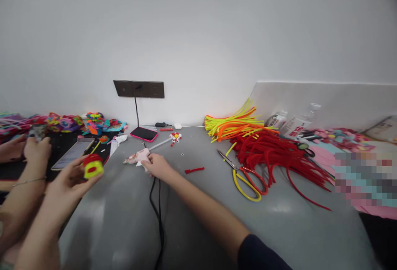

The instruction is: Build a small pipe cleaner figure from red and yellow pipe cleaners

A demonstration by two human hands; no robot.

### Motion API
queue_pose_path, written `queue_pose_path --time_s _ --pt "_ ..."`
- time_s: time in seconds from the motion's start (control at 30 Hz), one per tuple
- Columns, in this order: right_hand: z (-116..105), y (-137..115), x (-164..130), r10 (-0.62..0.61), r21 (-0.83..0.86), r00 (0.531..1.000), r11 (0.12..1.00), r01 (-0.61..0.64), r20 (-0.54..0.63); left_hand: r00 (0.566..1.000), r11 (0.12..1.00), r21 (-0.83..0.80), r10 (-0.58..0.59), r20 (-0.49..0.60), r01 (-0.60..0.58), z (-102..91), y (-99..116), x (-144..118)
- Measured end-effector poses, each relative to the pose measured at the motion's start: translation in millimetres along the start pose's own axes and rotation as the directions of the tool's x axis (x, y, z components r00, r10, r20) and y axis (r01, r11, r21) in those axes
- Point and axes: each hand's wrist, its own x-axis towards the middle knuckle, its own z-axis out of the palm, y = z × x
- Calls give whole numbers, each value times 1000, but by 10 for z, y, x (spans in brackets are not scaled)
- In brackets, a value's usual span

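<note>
- On the table (pixel 198 220), the glue gun (pixel 138 156) lies left of centre under the right hand (pixel 157 165), its cord (pixel 158 212) running toward the near edge.
- The left hand (pixel 70 179), further left, holds a small craft piece (pixel 93 166) above the table edge.
- Scissors (pixel 245 177) lie right of the gun, before a heap of pipe cleaners (pixel 269 150).
- A phone (pixel 144 133) rests behind the gun, near the wall socket (pixel 138 89).
- A co-worker's hands (pixel 34 148) work at far left, beside a 2nd phone (pixel 72 153).
</note>
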Motion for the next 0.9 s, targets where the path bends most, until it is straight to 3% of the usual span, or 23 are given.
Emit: queue_pose_path --time_s 0.1,0.23,0.37,0.5,0.67,0.77,0.9 --pt "-64 13 -120 -135 -209 989 971 119 -65 978 973 -230 39 204 9 335 159 -41" --pt "-385 156 -272 -275 -346 947 916 204 -169 938 945 -326 137 319 -27 682 312 -60" --pt "-965 489 -309 -211 -351 898 934 69 -386 906 942 -331 186 380 -55 877 476 -25" --pt "-1333 769 -248 -176 -336 925 940 56 -337 876 937 -324 260 407 -127 1098 686 29" --pt "-1280 854 -131 -203 -359 941 928 96 -271 815 890 -412 381 436 -195 1562 965 102" --pt "-1236 857 -94 -205 -378 940 921 91 -274 779 853 -495 420 466 -164 1889 1084 150" --pt "-1285 896 -110 -238 -346 937 928 142 -255 805 820 -562 406 433 -111 2277 1138 185"
